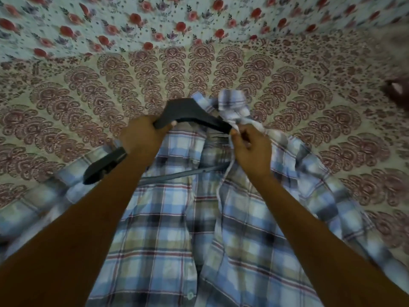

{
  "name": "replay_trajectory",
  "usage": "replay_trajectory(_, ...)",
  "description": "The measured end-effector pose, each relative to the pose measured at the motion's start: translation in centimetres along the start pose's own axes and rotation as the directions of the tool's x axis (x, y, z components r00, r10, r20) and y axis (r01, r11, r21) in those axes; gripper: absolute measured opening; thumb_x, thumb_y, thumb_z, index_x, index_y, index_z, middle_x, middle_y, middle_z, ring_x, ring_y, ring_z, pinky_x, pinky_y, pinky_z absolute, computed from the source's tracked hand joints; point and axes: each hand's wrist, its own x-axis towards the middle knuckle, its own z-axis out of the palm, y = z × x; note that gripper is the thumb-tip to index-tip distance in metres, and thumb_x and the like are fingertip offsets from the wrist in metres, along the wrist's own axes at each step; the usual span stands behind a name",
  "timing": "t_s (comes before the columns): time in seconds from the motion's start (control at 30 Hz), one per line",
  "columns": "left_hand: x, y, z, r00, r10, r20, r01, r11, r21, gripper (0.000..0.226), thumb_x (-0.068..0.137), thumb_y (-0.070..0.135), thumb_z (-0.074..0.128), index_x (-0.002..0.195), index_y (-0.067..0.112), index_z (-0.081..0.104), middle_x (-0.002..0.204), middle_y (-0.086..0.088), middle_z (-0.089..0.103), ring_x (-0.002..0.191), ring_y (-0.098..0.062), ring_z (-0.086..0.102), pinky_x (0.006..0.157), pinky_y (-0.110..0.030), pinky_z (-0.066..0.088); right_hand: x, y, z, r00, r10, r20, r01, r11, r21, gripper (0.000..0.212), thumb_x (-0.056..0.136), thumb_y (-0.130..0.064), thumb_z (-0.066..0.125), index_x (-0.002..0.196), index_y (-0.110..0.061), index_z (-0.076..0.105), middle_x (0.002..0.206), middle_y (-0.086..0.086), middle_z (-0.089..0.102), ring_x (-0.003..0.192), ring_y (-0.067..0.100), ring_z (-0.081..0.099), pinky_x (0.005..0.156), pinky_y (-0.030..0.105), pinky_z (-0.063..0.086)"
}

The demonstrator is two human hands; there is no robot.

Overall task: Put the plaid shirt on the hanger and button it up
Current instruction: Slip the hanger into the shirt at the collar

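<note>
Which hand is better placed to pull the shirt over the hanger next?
Right, probably. The right hand pinches the bunched top of the shirt just where the hanger runs under it, while the left hand is busy gripping the hanger itself.

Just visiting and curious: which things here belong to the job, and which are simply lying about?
In the job: blue plaid shirt; dark grey hanger; left hand gripping it; right hand pinching the shirt.
Lying about: maroon-patterned bedspread; rose-printed sheet; blurred dark object, right edge.

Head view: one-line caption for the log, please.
Left hand grips the dark hanger; right hand pinches the unbuttoned plaid shirt near its collar, on a patterned bedsheet.
</note>
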Motion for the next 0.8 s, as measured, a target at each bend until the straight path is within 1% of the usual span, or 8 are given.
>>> replay_trajectory(0.17,1.3,6.6,3.8,0.991,0.11,0.076,-0.108,0.994,-0.02,0.038,0.084,0.053,0.058,0.072,0.016,0.056,0.055,-0.003,0.043,0.057,-0.026,0.046,0.053,-0.028,0.031,0.7,0.7,-0.6,0.994,-0.089,0.064,0.09,0.996,-0.01,0.028,0.091,-0.034,0.046,0.092,-0.01,0.062,0.064,0.0,0.054,0.053,0.015,0.047,0.051,0.031,0.035)
replay_trajectory(0.3,1.8,10.0,5.9,0.972,0.195,0.128,-0.199,0.98,0.017,0.027,0.088,0.036,0.056,0.083,0.01,0.064,0.072,-0.01,0.052,0.074,-0.034,0.059,0.06,-0.032,0.039,1.2,1.4,-1.2,0.985,-0.105,0.14,0.113,0.992,-0.049,0.039,0.092,-0.04,0.044,0.107,-0.009,0.063,0.09,0.013,0.069,0.077,0.03,0.063,0.062,0.039,0.05)
replay_trajectory(0.4,2.6,10.7,6.3,0.972,0.193,0.134,-0.197,0.98,0.012,0.029,0.086,0.039,0.058,0.084,0.011,0.064,0.066,-0.007,0.051,0.071,-0.03,0.056,0.063,-0.033,0.042,1.5,1.9,-2.2,0.994,-0.103,0.029,0.106,0.985,-0.137,0.036,0.09,-0.043,0.044,0.097,-0.013,0.064,0.087,0.009,0.068,0.077,0.025,0.061,0.062,0.036,0.046)
replay_trajectory(0.5,3.0,10.9,5.9,0.958,0.244,0.154,-0.241,0.97,-0.036,0.025,0.084,0.036,0.062,0.083,0.011,0.065,0.056,0.001,0.044,0.069,-0.028,0.055,0.063,-0.032,0.041,2.9,2.3,-2.8,0.97,-0.207,-0.124,0.162,0.939,-0.302,0.04,0.088,-0.034,0.056,0.119,-0.009,0.054,0.116,0.014,0.058,0.106,0.031,0.054,0.086,0.038,0.038)
replay_trajectory(0.57,2.8,11.1,5.3,0.936,0.306,0.172,-0.302,0.952,-0.053,0.03,0.083,0.036,0.064,0.081,0.006,0.063,0.06,-0.004,0.05,0.074,-0.031,0.059,0.064,-0.034,0.044,4.9,2.6,-2.9,0.997,-0.073,-0.011,0.062,0.911,-0.408,0.067,0.084,-0.04,0.061,0.136,-0.005,0.037,0.131,0.018,0.049,0.119,0.034,0.046,0.096,0.04,0.033)
replay_trajectory(0.63,2.1,11.0,4.8,0.91,0.368,0.191,-0.362,0.93,-0.068,0.046,0.078,0.045,0.063,0.097,0.004,0.066,0.08,-0.013,0.063,0.085,-0.033,0.061,0.07,-0.035,0.046,6.7,3.1,-2.7,0.992,0.066,0.107,-0.007,0.878,-0.479,0.069,0.084,-0.038,0.061,0.138,-0.006,0.032,0.129,0.019,0.051,0.117,0.037,0.049,0.092,0.043,0.04)
replay_trajectory(0.7,0.7,10.3,4.3,0.91,0.398,0.113,-0.385,0.915,-0.124,0.055,0.074,0.046,0.055,0.115,0.01,0.063,0.106,-0.016,0.066,0.101,-0.032,0.059,0.084,-0.037,0.046,7.5,3.6,-2.9,0.985,0.085,0.153,-0.003,0.882,-0.471,0.056,0.087,-0.03,0.059,0.133,-0.005,0.037,0.119,0.023,0.057,0.107,0.04,0.054,0.081,0.043,0.043)
replay_trajectory(0.8,-2.7,7.7,4.3,0.874,0.37,-0.316,-0.426,0.896,-0.128,0.032,0.085,0.031,0.049,0.103,0.011,0.065,0.102,-0.014,0.064,0.099,-0.03,0.055,0.085,-0.041,0.043,7.4,4.5,-3.4,0.99,0.07,0.121,-0.012,0.906,-0.423,0.049,0.089,-0.023,0.058,0.13,-0.003,0.042,0.113,0.025,0.06,0.101,0.042,0.056,0.075,0.04,0.042)
